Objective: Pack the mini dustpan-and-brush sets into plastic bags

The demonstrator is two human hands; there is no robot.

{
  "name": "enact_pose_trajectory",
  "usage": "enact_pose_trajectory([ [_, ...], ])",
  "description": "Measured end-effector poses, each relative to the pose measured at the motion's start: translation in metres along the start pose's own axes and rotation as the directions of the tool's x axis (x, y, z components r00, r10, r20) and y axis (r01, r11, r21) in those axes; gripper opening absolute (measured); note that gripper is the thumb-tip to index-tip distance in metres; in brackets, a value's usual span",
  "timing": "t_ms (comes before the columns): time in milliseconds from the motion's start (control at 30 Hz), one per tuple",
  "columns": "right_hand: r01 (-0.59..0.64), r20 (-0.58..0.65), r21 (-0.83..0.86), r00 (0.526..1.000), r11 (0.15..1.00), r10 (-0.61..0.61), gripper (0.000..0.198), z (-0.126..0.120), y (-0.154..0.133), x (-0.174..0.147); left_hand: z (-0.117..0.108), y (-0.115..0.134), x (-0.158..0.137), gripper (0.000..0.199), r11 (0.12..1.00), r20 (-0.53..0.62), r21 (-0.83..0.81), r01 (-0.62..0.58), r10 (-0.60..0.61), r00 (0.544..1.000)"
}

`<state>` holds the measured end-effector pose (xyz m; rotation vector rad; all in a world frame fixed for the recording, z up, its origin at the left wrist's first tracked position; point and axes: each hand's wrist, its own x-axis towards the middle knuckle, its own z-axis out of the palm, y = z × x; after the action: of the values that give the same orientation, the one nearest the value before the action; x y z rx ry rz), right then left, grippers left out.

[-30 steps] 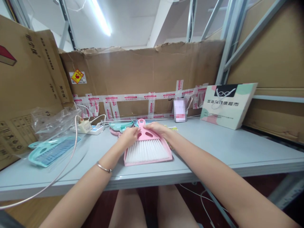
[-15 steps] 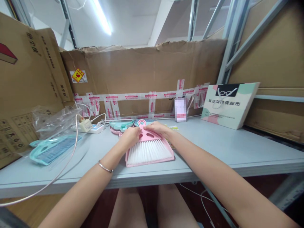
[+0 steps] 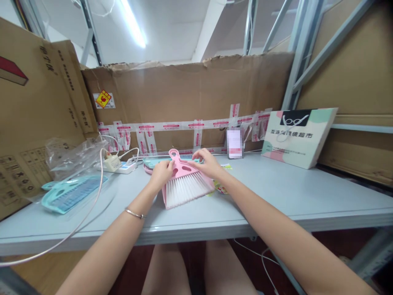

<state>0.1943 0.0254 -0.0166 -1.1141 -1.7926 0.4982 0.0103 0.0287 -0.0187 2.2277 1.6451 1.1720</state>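
A pink hand brush (image 3: 186,187) with white bristles lies nested on a pink dustpan (image 3: 164,197), its looped handle pointing away from me. The set is turned at an angle on the grey table. My left hand (image 3: 162,173) is closed on the left side of the set, thumb and fingers pinching near the base of the handle. At the right side of the brush, my right hand (image 3: 209,164) has its fingers bent and apart, thumb close to the pink plastic; whether it touches is hard to tell. Behind my left hand, teal and pink dustpans (image 3: 150,163) are partly hidden.
A teal brush and dustpan (image 3: 73,194) lie at the left beside clear plastic wrap (image 3: 72,153). A white cable (image 3: 95,200) runs from the power strip (image 3: 127,167). A phone (image 3: 235,143) leans at the back, with a printed box (image 3: 296,137) at right. A colourful packet (image 3: 221,187) lies under my right wrist.
The pink brush and dustpan have turned, the handle swinging left and the bristle edge tilting up on the right. My right hand has loosened, fingers lifting apart; my left hand moved slightly left with the set.
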Motion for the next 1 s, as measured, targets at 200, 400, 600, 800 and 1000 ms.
enact_pose_trajectory([
  [200,0.164,0.058,-0.199,0.986,0.966,-0.155,0.027,0.019,-0.012,-0.019,-0.003,0.008,-0.003,0.039,0.950,0.016,-0.306,0.058,-0.055,0.998],
  [400,0.319,0.075,-0.089,0.947,0.944,-0.313,0.035,0.023,-0.022,-0.020,-0.023,0.025,-0.006,0.048,0.735,0.142,-0.676,0.054,0.058,0.988],
  [600,0.445,0.037,-0.140,0.895,0.885,-0.444,0.033,0.025,-0.028,-0.022,-0.027,0.028,-0.007,0.049,0.492,0.123,-0.869,0.051,0.117,0.985],
  [800,0.459,0.011,-0.191,0.885,0.867,-0.466,0.032,0.030,-0.025,-0.021,-0.027,0.029,-0.003,0.047,0.506,0.033,-0.860,0.059,-0.061,0.998],
  [1000,0.493,0.064,-0.127,0.870,0.861,-0.489,0.030,0.029,-0.024,-0.018,-0.027,0.030,-0.001,0.043,0.566,-0.046,-0.824,0.038,-0.133,0.990],
])
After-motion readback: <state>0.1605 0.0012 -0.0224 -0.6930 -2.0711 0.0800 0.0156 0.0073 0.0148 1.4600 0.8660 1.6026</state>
